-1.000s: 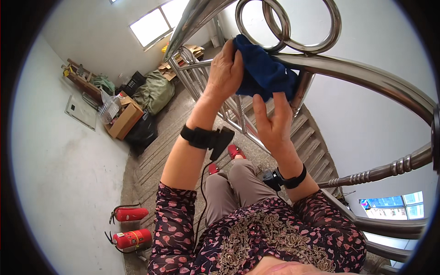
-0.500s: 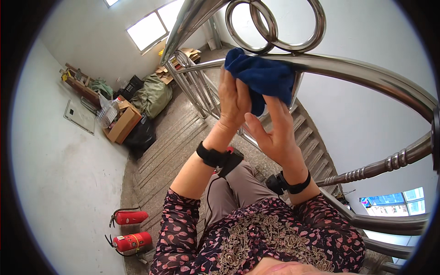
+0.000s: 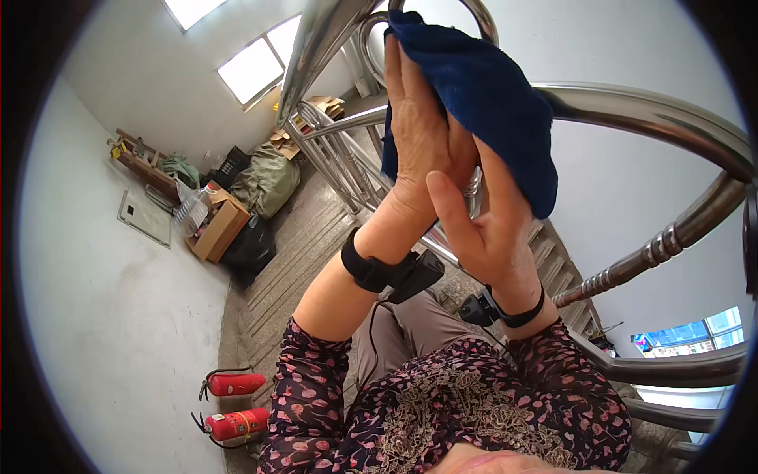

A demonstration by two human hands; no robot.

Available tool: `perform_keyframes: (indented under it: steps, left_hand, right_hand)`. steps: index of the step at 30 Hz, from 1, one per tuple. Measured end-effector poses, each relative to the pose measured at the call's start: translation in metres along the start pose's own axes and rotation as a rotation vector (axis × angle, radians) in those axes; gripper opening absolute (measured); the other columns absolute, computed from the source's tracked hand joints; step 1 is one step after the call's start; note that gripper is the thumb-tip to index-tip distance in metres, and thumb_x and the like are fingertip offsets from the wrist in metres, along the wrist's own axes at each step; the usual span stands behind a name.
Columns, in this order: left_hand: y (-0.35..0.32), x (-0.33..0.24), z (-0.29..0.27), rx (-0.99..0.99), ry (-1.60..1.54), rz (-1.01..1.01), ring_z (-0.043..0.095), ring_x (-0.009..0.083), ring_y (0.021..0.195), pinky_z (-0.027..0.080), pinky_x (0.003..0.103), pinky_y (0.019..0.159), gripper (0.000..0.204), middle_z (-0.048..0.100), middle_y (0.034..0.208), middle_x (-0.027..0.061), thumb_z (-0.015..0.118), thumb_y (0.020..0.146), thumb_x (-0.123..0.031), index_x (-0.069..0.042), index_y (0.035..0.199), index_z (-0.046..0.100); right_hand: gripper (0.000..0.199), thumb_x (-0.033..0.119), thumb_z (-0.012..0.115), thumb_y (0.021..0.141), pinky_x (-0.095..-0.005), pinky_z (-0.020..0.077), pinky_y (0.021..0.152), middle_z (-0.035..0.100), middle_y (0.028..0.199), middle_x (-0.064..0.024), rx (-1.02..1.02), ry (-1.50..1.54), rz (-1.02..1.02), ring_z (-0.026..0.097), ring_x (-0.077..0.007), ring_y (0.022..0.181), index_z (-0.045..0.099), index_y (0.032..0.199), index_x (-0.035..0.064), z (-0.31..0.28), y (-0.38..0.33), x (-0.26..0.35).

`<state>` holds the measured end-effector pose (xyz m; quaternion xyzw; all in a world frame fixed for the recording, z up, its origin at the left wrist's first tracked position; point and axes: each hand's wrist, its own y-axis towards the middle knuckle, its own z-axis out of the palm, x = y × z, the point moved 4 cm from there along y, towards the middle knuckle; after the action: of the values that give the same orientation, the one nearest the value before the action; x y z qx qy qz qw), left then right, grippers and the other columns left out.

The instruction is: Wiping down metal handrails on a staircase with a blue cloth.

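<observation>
A dark blue cloth [image 3: 493, 99] hangs spread over the metal railing, up by its ring ornaments [image 3: 478, 17]. My left hand [image 3: 420, 134] reaches up at the cloth's left edge, its fingers long and partly under the fabric, gripping it against the metal. Lower and to the right, my right hand [image 3: 493, 229] has its thumb raised and its fingers running up beneath the cloth, where their tips are hidden. The cloth covers the stretch of rail behind both hands. Each wrist wears a black strap with a small device.
A curved steel handrail [image 3: 632, 107] sweeps right, with a ridged baluster [image 3: 632, 268] below. Stone steps [image 3: 296, 257] descend at left. Along the left wall are a cardboard box [image 3: 217, 229], a green sack [image 3: 272, 182] and two red fire extinguishers [image 3: 237, 424].
Both hands have moved upward with the cloth, nearer the rings. The cloth, bunched before, now spreads wider and hangs lower on the right.
</observation>
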<state>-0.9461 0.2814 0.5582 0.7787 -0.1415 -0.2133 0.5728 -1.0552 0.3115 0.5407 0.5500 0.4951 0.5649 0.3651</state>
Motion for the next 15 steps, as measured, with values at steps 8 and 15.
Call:
perform_keyframes:
  steps: [8,15]
  left_hand:
    - [0.026,0.045,-0.009,0.09,0.198,0.22,0.057,0.0267,0.098,0.045,0.038,0.085,0.031,0.056,0.107,0.0104,0.059,0.088,-0.017,-0.002,0.113,0.051]
    - [0.018,0.05,0.005,-0.208,-0.204,-0.234,0.06,0.0245,0.097,0.047,0.035,0.086,0.06,0.059,0.107,0.01,0.066,0.085,-0.022,-0.004,0.131,0.034]
  right_hand:
    - [0.039,0.007,0.063,0.083,-0.0377,0.0381,0.1,0.06,0.119,-0.0198,-0.008,-0.054,0.041,0.055,-0.0317,0.114,0.058,0.12,-0.0045,-0.001,0.002,0.007]
    - [0.04,0.006,0.064,0.083,-0.0383,0.0383,0.1,0.059,0.121,-0.0195,-0.003,-0.064,0.054,0.054,-0.0326,0.115,0.058,0.121,-0.0032,0.006,-0.002,-0.003]
